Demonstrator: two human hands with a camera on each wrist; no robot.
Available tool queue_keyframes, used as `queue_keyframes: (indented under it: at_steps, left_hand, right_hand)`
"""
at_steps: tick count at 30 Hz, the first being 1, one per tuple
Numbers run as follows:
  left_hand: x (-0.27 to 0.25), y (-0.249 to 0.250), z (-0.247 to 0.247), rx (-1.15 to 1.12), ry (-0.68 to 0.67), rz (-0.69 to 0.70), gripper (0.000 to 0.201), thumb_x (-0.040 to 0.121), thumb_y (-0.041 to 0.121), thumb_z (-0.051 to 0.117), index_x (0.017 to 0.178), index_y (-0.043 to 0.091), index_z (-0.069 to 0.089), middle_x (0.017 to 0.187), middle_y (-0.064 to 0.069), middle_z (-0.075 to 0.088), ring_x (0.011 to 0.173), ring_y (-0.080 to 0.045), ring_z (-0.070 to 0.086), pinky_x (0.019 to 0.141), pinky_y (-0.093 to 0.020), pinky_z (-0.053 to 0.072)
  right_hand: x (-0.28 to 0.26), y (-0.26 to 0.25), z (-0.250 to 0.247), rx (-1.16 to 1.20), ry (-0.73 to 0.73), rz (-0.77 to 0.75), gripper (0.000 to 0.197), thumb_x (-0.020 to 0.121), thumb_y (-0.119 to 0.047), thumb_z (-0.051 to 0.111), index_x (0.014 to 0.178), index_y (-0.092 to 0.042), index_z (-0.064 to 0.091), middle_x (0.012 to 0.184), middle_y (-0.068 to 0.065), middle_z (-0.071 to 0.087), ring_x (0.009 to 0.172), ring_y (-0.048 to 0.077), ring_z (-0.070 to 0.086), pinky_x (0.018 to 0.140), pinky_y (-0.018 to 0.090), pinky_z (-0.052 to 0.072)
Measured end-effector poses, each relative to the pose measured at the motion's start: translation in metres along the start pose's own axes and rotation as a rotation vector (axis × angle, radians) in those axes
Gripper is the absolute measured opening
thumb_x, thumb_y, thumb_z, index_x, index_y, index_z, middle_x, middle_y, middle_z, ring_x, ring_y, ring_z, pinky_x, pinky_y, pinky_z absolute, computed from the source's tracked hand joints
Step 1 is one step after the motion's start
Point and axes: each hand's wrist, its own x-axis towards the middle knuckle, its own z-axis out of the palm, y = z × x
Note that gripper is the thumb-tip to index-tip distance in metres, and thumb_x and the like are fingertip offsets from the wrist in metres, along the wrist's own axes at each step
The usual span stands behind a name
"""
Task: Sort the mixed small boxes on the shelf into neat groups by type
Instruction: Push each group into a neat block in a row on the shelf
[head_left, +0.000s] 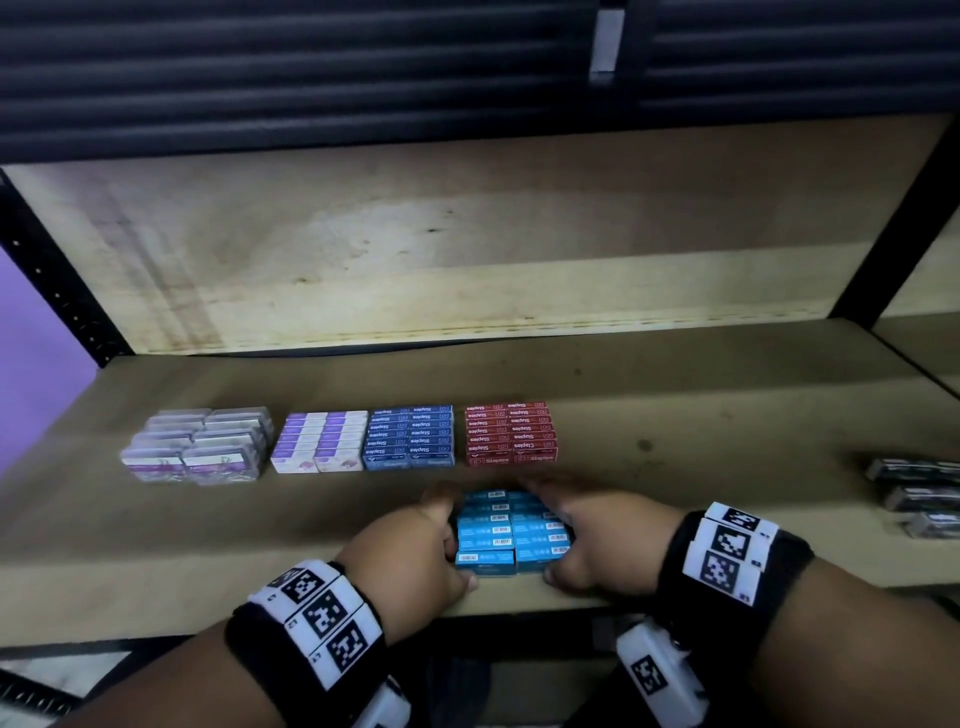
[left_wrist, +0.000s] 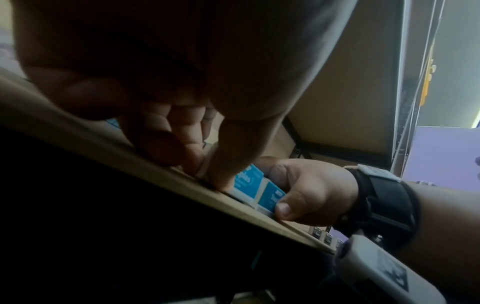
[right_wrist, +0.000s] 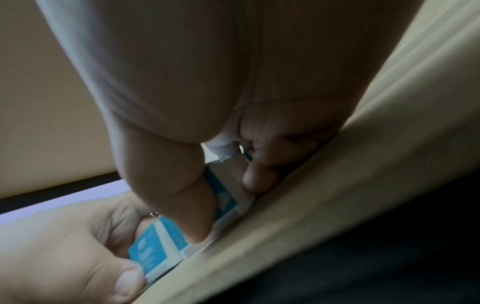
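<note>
between the two hands, near the shelf (head_left: 727, 395) front edge, sits the light blue block (head_left: 511, 530), two columns of small boxes stacked several high, barcodes up. left hand (head_left: 410, 556) curls round its left flank, thumb on the near face; right hand (head_left: 597, 540) mirrors it on the right flank, so the block is clamped from both sides, neither hand slack. risk, judged: squeezing only the flanks may let the middle boxes buckle up or the columns split if the block is lifted or slid, and a drag toward the near edge could tip boxes off. beyond the grip, left to right, stand the clear-wrapped group (head_left: 200, 447), white-purple group (head_left: 319, 441), dark blue group (head_left: 410, 436) and red group (head_left: 511, 431), all squared. far right of the grip lie dark boxes (head_left: 919, 493), blurred.
</note>
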Motion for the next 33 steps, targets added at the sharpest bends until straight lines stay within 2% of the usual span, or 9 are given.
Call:
queue_keyframes:
  at_steps: [4, 6, 12, 15, 18, 22, 25, 29, 33]
  left_hand:
    - [-0.002, -0.003, -0.004, -0.018, -0.019, 0.011, 0.054, 0.071, 0.048, 0.075, 0.115, 0.035, 0.046, 0.084, 0.018, 0.064, 0.076, 0.0, 0.061, 0.068, -0.023, 0.047]
    - [-0.004, -0.005, -0.009, -0.047, -0.046, 0.038, 0.049, 0.07, 0.046, 0.074, 0.11, 0.034, 0.047, 0.081, 0.017, 0.065, 0.074, 0.001, 0.061, 0.073, -0.024, 0.051]
    - [-0.019, -0.012, -0.033, -0.129, -0.155, 0.155, 0.045, 0.065, 0.045, 0.058, 0.109, 0.045, 0.046, 0.08, 0.02, 0.064, 0.066, 0.001, 0.058, 0.064, -0.02, 0.047]
    - [-0.025, -0.014, -0.043, -0.161, -0.186, 0.182, 0.04, 0.064, 0.045, 0.053, 0.103, 0.052, 0.057, 0.075, 0.024, 0.064, 0.059, 0.003, 0.056, 0.055, -0.012, 0.04]
    - [-0.027, -0.015, -0.049, -0.222, -0.182, 0.168, 0.026, 0.07, 0.046, 0.061, 0.095, 0.05, 0.067, 0.072, 0.023, 0.065, 0.059, 0.004, 0.056, 0.058, -0.012, 0.042]
    - [-0.031, -0.016, -0.051, -0.247, -0.203, 0.193, 0.034, 0.075, 0.035, 0.054, 0.105, 0.043, 0.07, 0.083, 0.026, 0.068, 0.075, 0.007, 0.062, 0.076, -0.018, 0.051]
    - [-0.031, -0.011, -0.048, -0.164, -0.137, 0.213, 0.029, 0.081, 0.027, 0.058, 0.103, 0.042, 0.07, 0.081, 0.021, 0.068, 0.072, 0.004, 0.061, 0.074, -0.019, 0.05]
    - [-0.028, -0.002, -0.043, 0.0, -0.092, 0.319, 0.02, 0.084, 0.042, 0.062, 0.102, 0.042, 0.068, 0.075, 0.015, 0.058, 0.076, 0.001, 0.055, 0.07, -0.018, 0.042]
    - [-0.021, 0.0, -0.034, 0.104, -0.026, 0.366, 0.029, 0.085, 0.054, 0.06, 0.108, 0.037, 0.067, 0.093, 0.015, 0.052, 0.091, -0.001, 0.054, 0.079, -0.022, 0.043]
  right_hand:
    - [0.002, 0.001, 0.001, 0.012, -0.011, -0.004, 0.093, 0.061, -0.054, 0.068, 0.139, -0.056, 0.019, 0.123, -0.018, 0.061, 0.102, 0.004, 0.061, 0.092, 0.024, 0.049]
    - [0.003, 0.002, 0.001, 0.016, -0.009, -0.006, 0.092, 0.06, -0.055, 0.068, 0.137, -0.06, 0.018, 0.121, -0.02, 0.061, 0.101, 0.003, 0.061, 0.09, 0.021, 0.048]
    - [0.003, 0.003, 0.003, 0.022, 0.0, -0.006, 0.088, 0.06, -0.056, 0.068, 0.131, -0.064, 0.016, 0.116, -0.021, 0.062, 0.098, 0.003, 0.062, 0.084, 0.018, 0.047]
    - [0.004, 0.003, 0.003, 0.02, 0.0, -0.007, 0.092, 0.059, -0.057, 0.067, 0.134, -0.063, 0.015, 0.117, -0.021, 0.062, 0.098, 0.003, 0.062, 0.086, 0.019, 0.048]
    - [0.004, 0.004, 0.003, 0.006, 0.002, -0.013, 0.091, 0.059, -0.057, 0.067, 0.134, -0.063, 0.016, 0.118, -0.021, 0.062, 0.099, 0.004, 0.062, 0.086, 0.02, 0.047]
    - [0.004, 0.003, 0.003, 0.013, 0.003, -0.015, 0.091, 0.06, -0.056, 0.068, 0.136, -0.062, 0.017, 0.114, -0.021, 0.063, 0.096, 0.002, 0.062, 0.082, 0.018, 0.046]
    - [0.003, 0.002, 0.002, 0.013, -0.002, -0.024, 0.091, 0.061, -0.054, 0.068, 0.136, -0.061, 0.016, 0.113, -0.021, 0.062, 0.094, 0.001, 0.061, 0.08, 0.015, 0.044]
    - [0.002, 0.001, -0.001, 0.016, -0.011, -0.036, 0.093, 0.063, -0.052, 0.069, 0.14, -0.058, 0.017, 0.122, -0.019, 0.061, 0.101, 0.002, 0.061, 0.089, 0.019, 0.047]
    - [0.003, 0.002, 0.0, 0.022, -0.002, -0.046, 0.095, 0.061, -0.054, 0.068, 0.141, -0.059, 0.016, 0.125, -0.019, 0.06, 0.105, 0.005, 0.061, 0.094, 0.024, 0.048]
